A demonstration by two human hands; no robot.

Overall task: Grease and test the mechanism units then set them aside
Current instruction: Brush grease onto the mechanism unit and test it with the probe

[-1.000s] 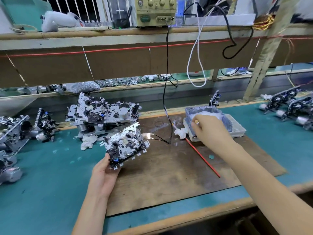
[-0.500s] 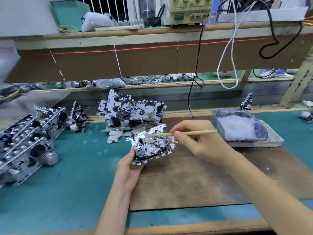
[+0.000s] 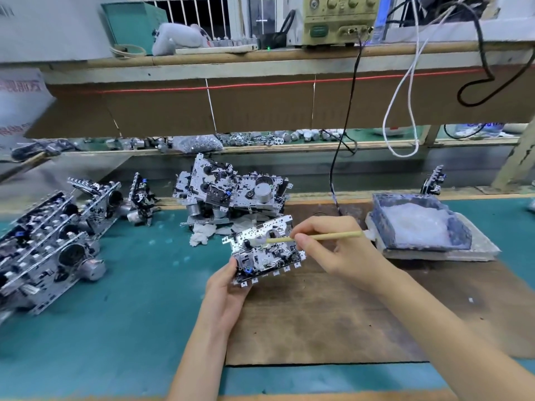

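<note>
My left hand (image 3: 225, 287) grips a silver mechanism unit (image 3: 265, 250) by its lower left corner, holding it tilted above the brown board (image 3: 333, 314). My right hand (image 3: 333, 247) pinches a thin wooden stick (image 3: 327, 236) that lies almost level. The stick's white greasy tip touches the upper middle of the unit. A grey tray of white grease (image 3: 419, 224) sits to the right of my right hand.
A pile of mechanism units (image 3: 231, 192) lies behind the held one, with white rags (image 3: 202, 233) at its foot. Rows of more units (image 3: 52, 244) fill the left of the teal bench. A black cable (image 3: 344, 125) hangs down from the test instrument (image 3: 338, 18) on the shelf.
My right hand left the grease tray with the stick and carried its tip onto the unit. The view shifted left, and the left hand keeps holding the unit.
</note>
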